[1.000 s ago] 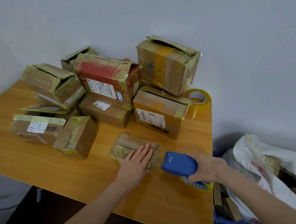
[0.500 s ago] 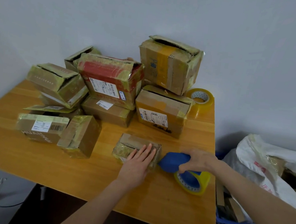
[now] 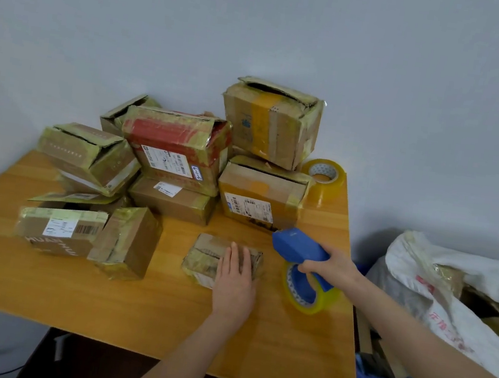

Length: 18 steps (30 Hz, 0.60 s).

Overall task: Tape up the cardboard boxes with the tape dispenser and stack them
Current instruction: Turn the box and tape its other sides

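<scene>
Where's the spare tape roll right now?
Head view: the spare tape roll stands on the table at its far right corner, just right of the lower box in the right-hand stack, near the wall.

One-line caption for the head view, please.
Left hand presses a small box on the table; right hand holds the blue tape dispenser beside it.

We find open counter (image 3: 84,300) across the lower left of the frame. Stacked boxes (image 3: 179,154) wall off the upper centre, a spare tape roll (image 3: 325,183) blocks the far right corner, and a white sack (image 3: 467,281) crowds the right edge.
</scene>
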### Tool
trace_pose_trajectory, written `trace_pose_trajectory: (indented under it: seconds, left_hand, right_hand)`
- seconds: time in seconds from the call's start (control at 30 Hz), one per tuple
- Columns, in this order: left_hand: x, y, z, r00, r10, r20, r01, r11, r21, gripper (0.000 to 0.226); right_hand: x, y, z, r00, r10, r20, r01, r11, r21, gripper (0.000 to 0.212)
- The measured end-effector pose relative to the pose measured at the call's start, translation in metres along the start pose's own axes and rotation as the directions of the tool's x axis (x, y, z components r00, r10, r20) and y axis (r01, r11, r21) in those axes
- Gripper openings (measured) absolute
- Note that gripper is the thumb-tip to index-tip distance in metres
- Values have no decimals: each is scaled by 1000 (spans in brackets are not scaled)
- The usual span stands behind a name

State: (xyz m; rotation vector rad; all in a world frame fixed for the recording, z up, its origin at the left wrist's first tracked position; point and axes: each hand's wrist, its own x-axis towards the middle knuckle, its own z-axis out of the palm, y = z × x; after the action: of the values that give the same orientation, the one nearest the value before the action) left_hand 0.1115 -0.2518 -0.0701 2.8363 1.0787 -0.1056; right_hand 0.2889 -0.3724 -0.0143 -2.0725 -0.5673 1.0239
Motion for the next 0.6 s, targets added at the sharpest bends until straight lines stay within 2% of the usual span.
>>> trace_pose_trajectory:
  seconds: [0.13, 0.2, 0.23, 0.3, 0.37, 0.43, 0.5, 0.6]
  left_hand:
    - [-5, -17, -4, 988, 150, 36, -150, 989, -4, 80]
    - [-6, -33, -7, 956, 283, 79, -289, 954, 77, 72]
    - [-8, -40, -11, 950, 296, 104, -303, 951, 64, 71]
    - [-13, -50, -17, 967, 234, 97, -238, 971, 36, 74]
    - [-16, -52, -18, 992, 81, 96, -77, 996, -41, 81]
    - [-16, -52, -14, 989, 37, 143, -30, 998, -57, 89]
    - [-11, -56, -18, 976, 106, 189, -95, 993, -69, 90]
    - [2, -72, -29, 915, 314, 254, -303, 950, -81, 89]
  right_hand:
    - [-2, 2, 7, 999, -21, -33, 21, 1000, -4, 47]
    - [-1, 1, 7, 999, -36, -36, 36, 999, -4, 48]
    - [-1, 1, 7, 999, -42, -34, 43, 999, 3, 49]
    - [1, 0, 7, 998, -57, -28, 57, 998, 19, 54]
    - [1, -2, 9, 997, -73, -19, 73, 997, 24, 59]
    - [3, -2, 11, 997, -77, -12, 77, 997, 11, 63]
    - [3, -2, 9, 999, -39, 10, 39, 999, 28, 67]
    - [0, -5, 1, 997, -12, 78, 10, 1000, 28, 77]
